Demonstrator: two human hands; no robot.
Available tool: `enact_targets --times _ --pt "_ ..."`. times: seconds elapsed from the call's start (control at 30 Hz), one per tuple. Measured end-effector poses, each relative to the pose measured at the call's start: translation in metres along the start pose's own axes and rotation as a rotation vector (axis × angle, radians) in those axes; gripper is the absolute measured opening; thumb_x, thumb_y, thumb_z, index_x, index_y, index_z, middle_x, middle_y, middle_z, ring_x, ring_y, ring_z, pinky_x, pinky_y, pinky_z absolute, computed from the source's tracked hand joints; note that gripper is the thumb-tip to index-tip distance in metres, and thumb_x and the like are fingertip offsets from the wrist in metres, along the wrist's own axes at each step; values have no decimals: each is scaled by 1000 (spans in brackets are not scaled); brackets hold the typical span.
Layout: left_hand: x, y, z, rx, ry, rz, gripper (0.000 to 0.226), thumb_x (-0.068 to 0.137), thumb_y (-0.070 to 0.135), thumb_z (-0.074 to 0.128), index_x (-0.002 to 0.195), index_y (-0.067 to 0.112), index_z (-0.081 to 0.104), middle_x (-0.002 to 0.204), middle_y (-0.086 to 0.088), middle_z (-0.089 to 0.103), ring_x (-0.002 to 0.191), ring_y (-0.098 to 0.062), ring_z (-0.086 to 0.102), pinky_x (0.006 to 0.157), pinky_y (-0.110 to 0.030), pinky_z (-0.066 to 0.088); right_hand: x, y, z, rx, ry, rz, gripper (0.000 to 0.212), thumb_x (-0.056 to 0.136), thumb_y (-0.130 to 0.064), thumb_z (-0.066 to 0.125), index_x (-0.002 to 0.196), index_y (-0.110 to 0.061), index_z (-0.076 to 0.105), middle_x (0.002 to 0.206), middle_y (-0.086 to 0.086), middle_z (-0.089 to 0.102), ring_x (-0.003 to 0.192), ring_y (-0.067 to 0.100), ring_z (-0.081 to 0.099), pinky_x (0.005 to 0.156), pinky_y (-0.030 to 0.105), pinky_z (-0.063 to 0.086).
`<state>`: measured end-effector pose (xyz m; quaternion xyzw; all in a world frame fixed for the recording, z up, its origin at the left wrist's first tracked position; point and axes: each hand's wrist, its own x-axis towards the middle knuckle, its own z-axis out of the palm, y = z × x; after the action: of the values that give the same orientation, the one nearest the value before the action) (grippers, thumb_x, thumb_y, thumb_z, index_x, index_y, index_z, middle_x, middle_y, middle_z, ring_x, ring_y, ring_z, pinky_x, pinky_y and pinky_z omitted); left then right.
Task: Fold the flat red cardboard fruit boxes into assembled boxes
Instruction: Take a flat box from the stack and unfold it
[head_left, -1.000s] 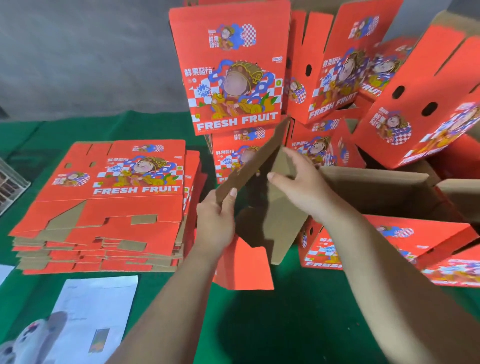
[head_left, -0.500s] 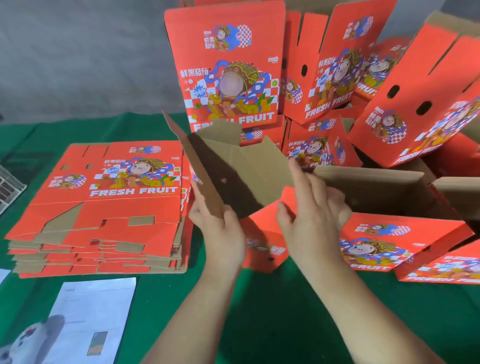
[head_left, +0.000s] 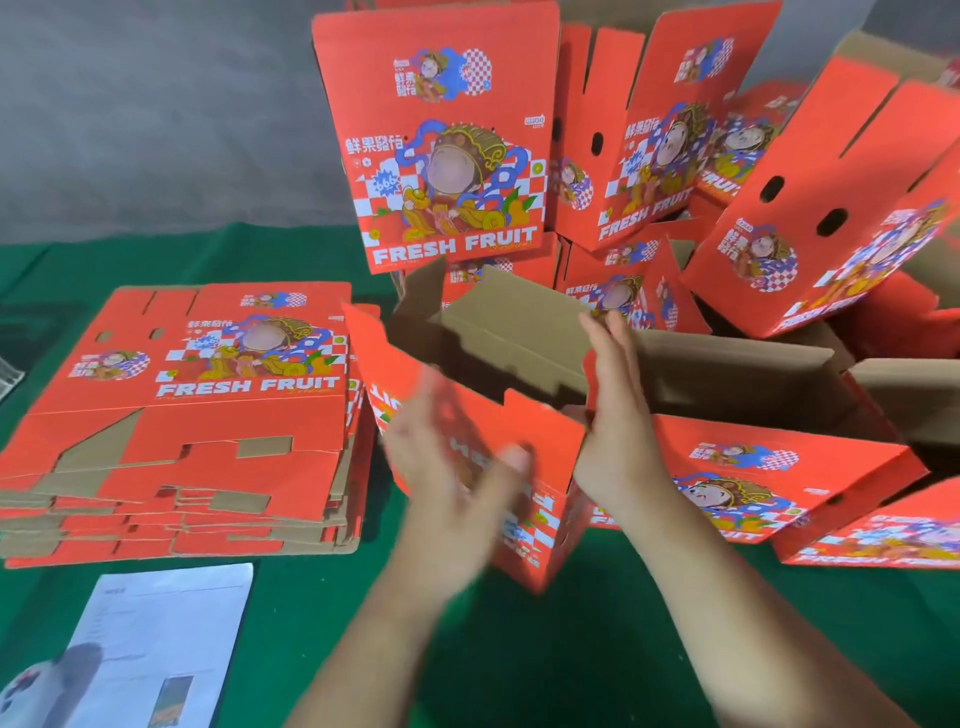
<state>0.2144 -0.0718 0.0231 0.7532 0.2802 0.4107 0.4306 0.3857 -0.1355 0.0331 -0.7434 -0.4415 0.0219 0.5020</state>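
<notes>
Two bare arms are reaching forward from the bottom edge, coming up toward the middle. The left hand (head_left: 452, 478) is looking blurry, with its fingers spread open and its palm facing away from the camera. It is hard to tell if it is touching anything. The right hand (head_left: 615, 410) is standing up tall, with its fingers straight, close together and pointing up. Its thumb side is turning toward the left hand. The two hands are sitting close to each other, the left one a little lower. Both wrists are bending up a bit from the arms.
</notes>
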Motion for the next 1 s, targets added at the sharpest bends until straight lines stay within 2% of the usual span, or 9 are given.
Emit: enact_targets --times 0.1,0.17,0.27,0.37,0.6,0.73,0.83,0.93,1.0 --pt "42 -36 -51 -25 401 -408 80 83 63 51 158 44 31 161 0 20 151 -12 17 122 -33 18 0 14 -7 140 -7 -84 92 87 20 66 159 -28 34 175 -8 2 161 12 1 125 59 24" --pt "57 -62 -80 -56 288 -494 58 87 71 43 144 60 44 164 4 23 153 -11 20 121 -39 20 -2 24 -9 202 45 -143 94 85 25 59 157 -30 36 175 -7 3 161 17 2 124 65 23" --pt "64 -91 -100 -212 23 -433 72 86 90 39 144 49 54 160 11 43 150 -7 34 127 -52 20 0 35 -8 320 76 -164 90 84 14 42 156 -39 37 175 -8 6 162 25 4 118 77 21" --pt "62 -89 -99 -344 -124 -365 67 99 72 45 145 25 58 146 -1 62 139 -20 55 119 -53 35 1 42 -6 364 101 -187 88 90 19 44 158 -37 36 175 -2 9 161 29 5 124 67 16" --pt "31 -82 -107 -466 -6 -368 64 89 66 68 131 17 69 131 -13 70 119 -18 68 96 -34 57 10 51 -11 511 193 -52 67 101 -7 47 156 -45 39 151 5 41 135 20 44 115 28 36" --pt "20 -76 -118 -368 -31 -367 60 85 77 64 124 33 74 129 -3 70 142 -17 51 116 -49 38 19 57 -7 459 152 -101 60 103 -9 46 156 -36 37 132 5 43 121 27 40 109 30 42" --pt "16 -67 -118 -205 -143 -348 57 93 76 52 137 42 64 136 16 68 134 -3 57 115 -42 38 24 60 -3 347 116 -141 54 106 -10 44 156 -27 33 134 10 33 126 34 34 120 60 31" --pt "13 -54 -110 -116 -57 -318 37 98 70 45 125 56 65 126 27 69 119 12 60 101 -26 42 21 58 -7 174 167 -180 39 109 -14 44 145 -29 48 149 2 39 148 38 34 126 49 25" --pt "10 -55 -102 -87 1 -284 35 108 53 43 131 38 64 129 9 70 124 -6 62 107 -40 47 18 53 -14 68 156 -183 23 107 -14 44 125 -17 57 135 12 49 139 36 42 119 39 30"
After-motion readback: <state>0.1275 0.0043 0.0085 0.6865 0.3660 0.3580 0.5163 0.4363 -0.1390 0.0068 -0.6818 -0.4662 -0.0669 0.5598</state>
